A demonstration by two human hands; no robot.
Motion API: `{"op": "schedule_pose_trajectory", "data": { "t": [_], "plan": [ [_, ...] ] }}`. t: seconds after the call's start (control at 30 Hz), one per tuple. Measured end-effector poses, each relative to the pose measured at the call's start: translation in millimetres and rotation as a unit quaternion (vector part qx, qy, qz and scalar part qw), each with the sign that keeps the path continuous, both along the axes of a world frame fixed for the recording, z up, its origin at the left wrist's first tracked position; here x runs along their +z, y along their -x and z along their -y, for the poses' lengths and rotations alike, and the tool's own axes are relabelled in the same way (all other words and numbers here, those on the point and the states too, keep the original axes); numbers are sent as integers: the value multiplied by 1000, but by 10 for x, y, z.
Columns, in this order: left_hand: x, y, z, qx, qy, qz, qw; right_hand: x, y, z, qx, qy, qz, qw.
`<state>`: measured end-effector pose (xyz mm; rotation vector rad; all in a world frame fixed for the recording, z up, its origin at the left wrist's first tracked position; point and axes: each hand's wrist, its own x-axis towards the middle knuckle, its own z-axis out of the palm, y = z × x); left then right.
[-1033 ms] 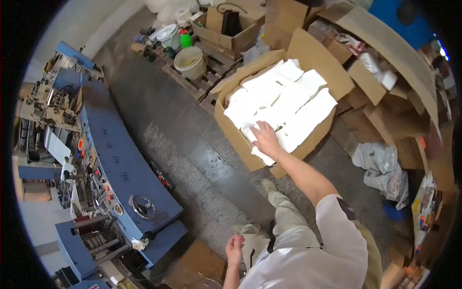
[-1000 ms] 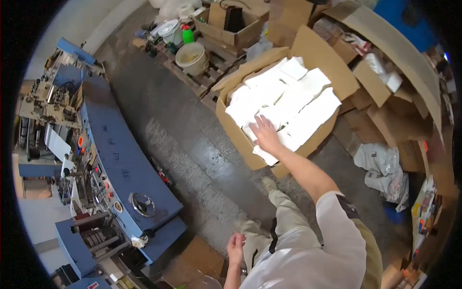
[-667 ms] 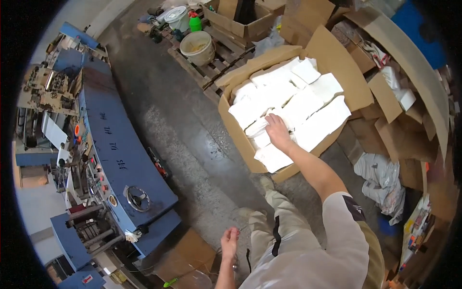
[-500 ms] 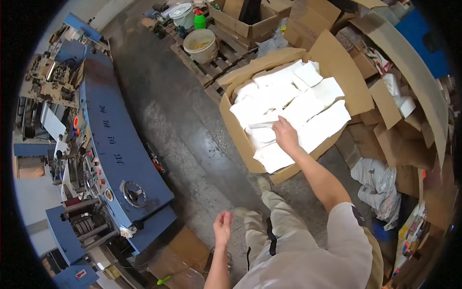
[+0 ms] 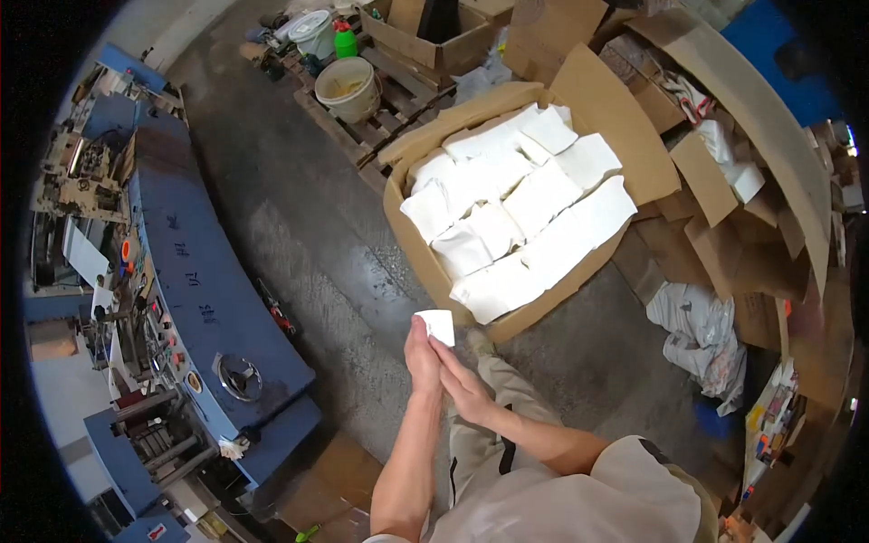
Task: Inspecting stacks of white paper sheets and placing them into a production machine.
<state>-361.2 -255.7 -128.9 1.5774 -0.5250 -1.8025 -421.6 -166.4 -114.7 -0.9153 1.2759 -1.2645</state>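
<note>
In front of my body, both hands are together around a small, white, squarish paper-like piece (image 5: 440, 328). My left hand (image 5: 421, 359) closes on its left edge, and my right hand (image 5: 462, 385) presses against its lower edge from the right. The palms hide part of the piece, so its thickness cannot be made out. Beyond my hands stands an open cardboard box (image 5: 507, 328), filled with rows of similar white stacks (image 5: 543, 197) packed close together.
Along the left runs a blue machine (image 5: 213, 262) with a handwheel (image 5: 238, 376). A wooden pallet (image 5: 385, 136) carries a white bucket (image 5: 348, 90) and a green bottle (image 5: 345, 41). Flattened cartons (image 5: 715, 253) and a crumpled plastic bag (image 5: 697, 335) crowd the right side.
My right hand has left the box with the white piece and come back toward me. My left hand has risen to meet it, and both now hold the piece. The view has shifted slightly.
</note>
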Motion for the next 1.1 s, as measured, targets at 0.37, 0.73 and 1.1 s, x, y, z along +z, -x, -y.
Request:
{"op": "schedule_pose_trajectory", "data": {
  "t": [0.37, 0.73, 1.1],
  "plan": [
    [275, 73, -201, 81, -85, -137, 984, 219, 455, 215, 63, 93, -275, 955],
    [-308, -648, -521, 64, -18, -105, 992, -373, -458, -210, 72, 19, -118, 990],
    [276, -816, -959, -26, -59, -279, 958, 338, -122, -486, -27, 31, -361, 932]
  ]
}}
